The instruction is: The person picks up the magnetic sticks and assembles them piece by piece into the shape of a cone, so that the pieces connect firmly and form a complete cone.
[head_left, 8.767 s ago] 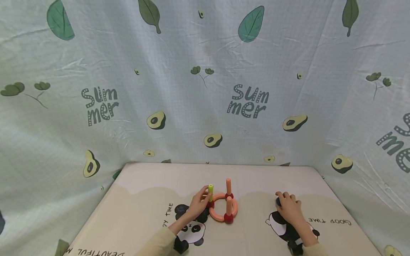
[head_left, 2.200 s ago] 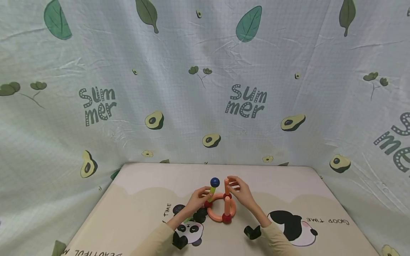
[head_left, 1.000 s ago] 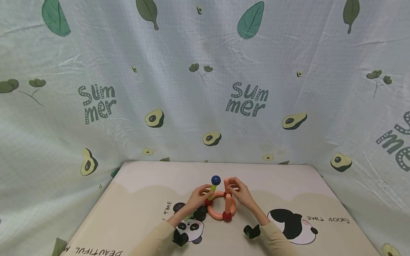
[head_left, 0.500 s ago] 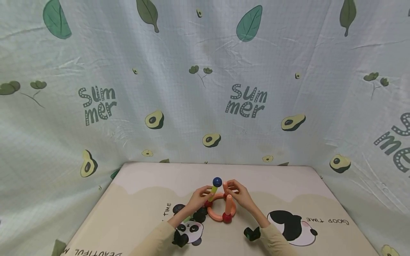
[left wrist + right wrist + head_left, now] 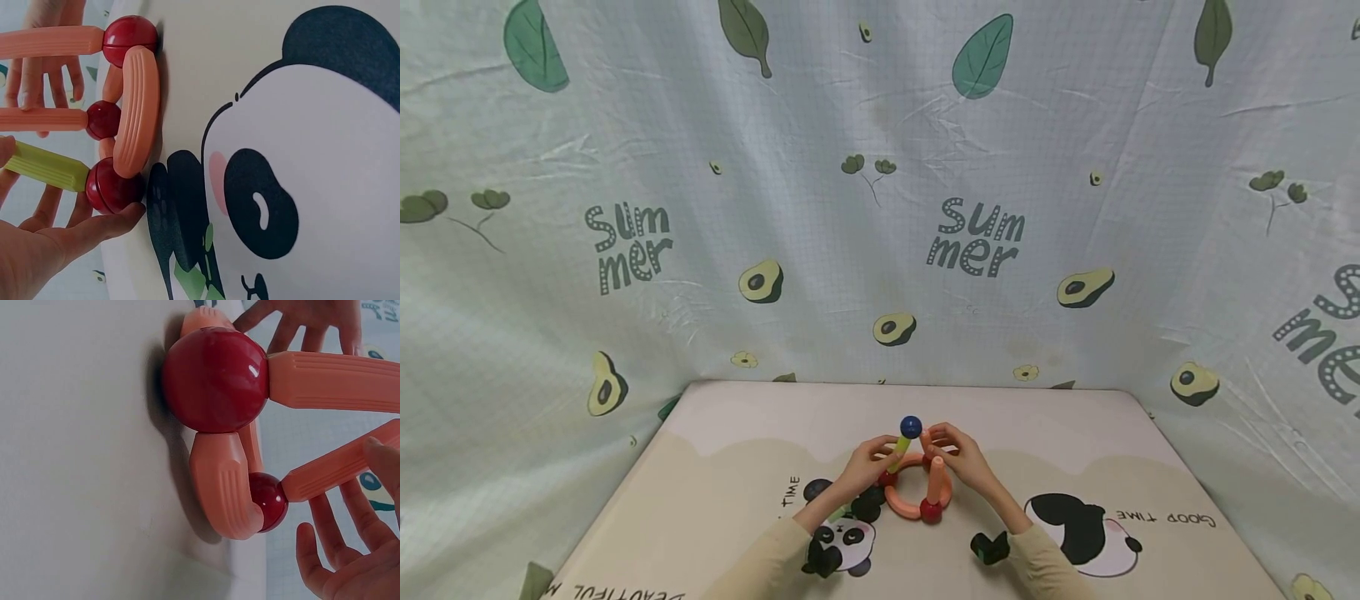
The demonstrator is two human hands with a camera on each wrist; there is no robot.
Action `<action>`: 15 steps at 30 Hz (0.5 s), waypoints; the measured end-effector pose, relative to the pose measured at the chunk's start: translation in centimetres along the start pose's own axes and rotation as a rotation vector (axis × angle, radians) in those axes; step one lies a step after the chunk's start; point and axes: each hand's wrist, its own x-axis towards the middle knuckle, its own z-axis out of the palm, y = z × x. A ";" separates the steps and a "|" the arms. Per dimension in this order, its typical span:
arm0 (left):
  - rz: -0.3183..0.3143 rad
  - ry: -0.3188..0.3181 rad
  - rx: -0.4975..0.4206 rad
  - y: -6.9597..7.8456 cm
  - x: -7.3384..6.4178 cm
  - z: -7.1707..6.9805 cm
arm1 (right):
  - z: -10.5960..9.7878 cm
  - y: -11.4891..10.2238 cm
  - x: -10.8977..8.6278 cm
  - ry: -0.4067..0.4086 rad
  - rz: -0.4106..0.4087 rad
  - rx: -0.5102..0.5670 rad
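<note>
A ring of curved orange magnetic sticks [image 5: 904,507] joined by red balls [image 5: 215,378] lies mid-table. My left hand [image 5: 859,469] grips an upright yellow-green magnetic stick [image 5: 50,165] on the ring's left red ball [image 5: 114,186]; one fingertip lies at that ball. A blue ball [image 5: 911,427] tops this stick, which tilts right. My right hand [image 5: 964,458] pinches the back orange stick [image 5: 340,467] between thumb and fingers; it leans left, its upper end right beside the blue ball. The front orange stick [image 5: 936,478] stands untouched on its red ball [image 5: 931,512].
The table mat [image 5: 737,500] bears printed pandas and lettering. Dark wrist mounts [image 5: 990,548] sit at both sleeves. Behind the table hangs a pale curtain [image 5: 820,208] printed with avocados and leaves.
Since the oldest frame, my right hand has come from the far right to the back orange stick, and the blue ball now tops the yellow-green stick. Lately both sticks have tilted closer together.
</note>
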 end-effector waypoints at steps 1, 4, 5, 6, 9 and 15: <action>0.000 -0.001 0.000 0.0 0.0 0.0 | 0.0 0.0 0.0 -0.002 -0.003 -0.002; -0.001 -0.002 0.002 0.0 0.0 0.1 | 0.0 0.0 -0.1 -0.009 -0.003 0.000; 0.000 -0.003 0.003 0.0 0.1 0.1 | 0.0 0.0 -0.1 -0.011 -0.006 0.003; 0.000 -0.003 0.003 0.0 0.1 0.1 | 0.0 0.0 -0.1 -0.013 -0.007 0.002; 0.002 -0.009 0.008 0.1 0.2 0.1 | 0.0 0.0 -0.1 -0.014 -0.014 0.003; 0.013 -0.011 0.039 0.2 0.2 0.1 | 0.0 0.1 0.0 -0.027 -0.027 -0.019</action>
